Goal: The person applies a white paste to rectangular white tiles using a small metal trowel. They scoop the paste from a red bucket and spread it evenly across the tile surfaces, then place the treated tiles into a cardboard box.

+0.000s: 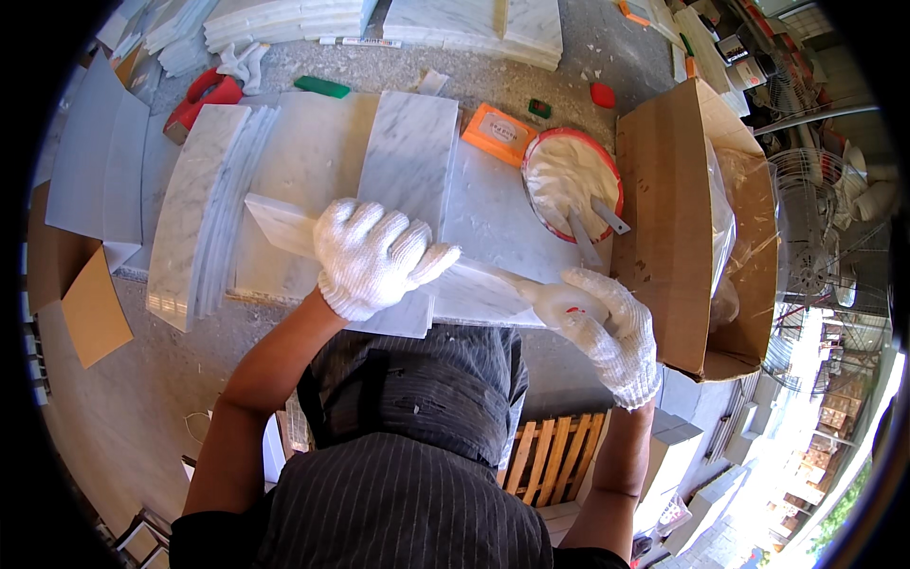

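**Inspector A:** Starting at the left, a stack of white grey-veined marble slabs (204,213) is noted, fanned along the edge of the grey stone workbench (493,213). A red-handled tool (201,95) and a green block (321,86) are seen behind it. What is recorded of the hands?

**Inspector B:** The left hand (372,256), in a white knitted glove, is pressed palm-down with fingers spread on a long narrow white marble strip (284,223). The strip is laid slantwise across a broader veined marble tile (408,180), with its near end brought toward the body. The hand is open and flat; nothing is enclosed by it. It is judged that the strip is being steadied by weight alone.

**Inspector A:** And the right?

**Inspector B:** The right hand (607,327), likewise gloved, is closed about a pale putty-smeared scraper-like tool (545,296), which is set against the strip's right end. How tightly it is clenched cannot be told, the glove being coated.

**Inspector A:** Further right?

**Inspector B:** An orange rectangular pad (499,134) is logged, then a red-rimmed round tub of white paste (572,180), with two flat grey blades (597,228) stood in it. It is kept within the right hand's reach, presumably for reloading. Beyond it, an open brown cardboard box lined with clear plastic (697,228) and a metal fan (806,228) are observed.
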The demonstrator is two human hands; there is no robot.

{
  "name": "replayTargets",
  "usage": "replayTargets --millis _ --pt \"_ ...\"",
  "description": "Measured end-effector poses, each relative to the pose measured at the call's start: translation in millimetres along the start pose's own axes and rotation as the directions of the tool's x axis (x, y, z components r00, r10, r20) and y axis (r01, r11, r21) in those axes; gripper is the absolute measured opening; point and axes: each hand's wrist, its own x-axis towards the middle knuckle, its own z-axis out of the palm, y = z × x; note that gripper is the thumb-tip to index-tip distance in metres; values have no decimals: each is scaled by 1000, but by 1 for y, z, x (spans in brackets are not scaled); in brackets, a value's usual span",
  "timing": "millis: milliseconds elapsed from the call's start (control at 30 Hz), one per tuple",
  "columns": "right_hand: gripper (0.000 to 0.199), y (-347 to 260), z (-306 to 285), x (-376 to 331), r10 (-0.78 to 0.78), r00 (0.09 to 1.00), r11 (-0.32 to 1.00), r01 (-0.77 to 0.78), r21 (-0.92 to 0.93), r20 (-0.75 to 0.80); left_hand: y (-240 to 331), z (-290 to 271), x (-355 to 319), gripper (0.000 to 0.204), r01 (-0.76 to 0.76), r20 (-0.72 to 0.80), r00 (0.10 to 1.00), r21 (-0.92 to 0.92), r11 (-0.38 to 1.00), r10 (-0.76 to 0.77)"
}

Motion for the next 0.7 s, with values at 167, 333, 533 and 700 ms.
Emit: replayTargets --millis 167,333,533,700 --pt "77 10 8 -1 74 981 914 5 405 -178 -1 0 0 25 24 7 1000 -23 999 -24" --pt "98 17 -3 0 76 994 769 -12 639 -74 -3 4 10 29 67 -3 998 -83 994 -67" --pt "62 10 -8 31 100 995 495 -43 868 -8 -18 31 21 14 70 94 994 -113 991 -60" --pt "76 19 -12 77 45 999 668 -9 744 -29 -23 58 14 16 154 193 973 -142 978 -125"
